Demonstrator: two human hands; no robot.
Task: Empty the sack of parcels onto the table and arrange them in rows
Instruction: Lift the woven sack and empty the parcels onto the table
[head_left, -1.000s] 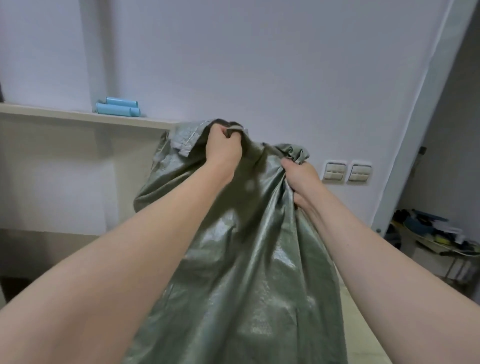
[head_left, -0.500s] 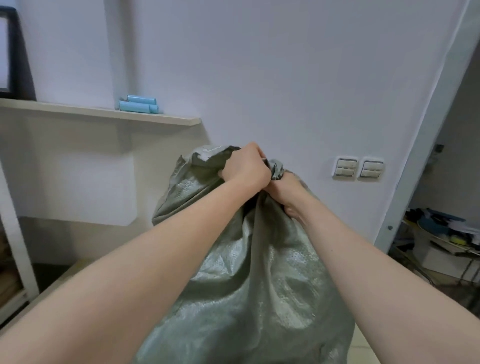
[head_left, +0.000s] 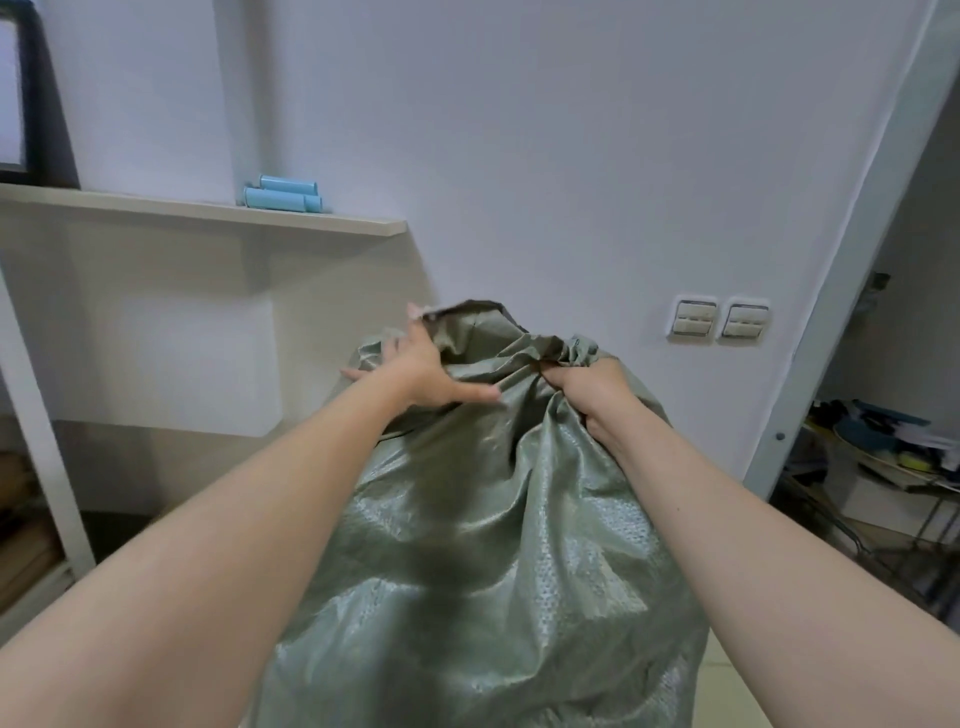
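Soft, even indoor light, fairly bright, no hard glare. Green sack: pale sheen patches, dark shadow band down its middle. Left of sack, shelf drops a soft shadow. Right of sack, door frame bows: wide-angle distortion. Near-lens forearms slightly soft.
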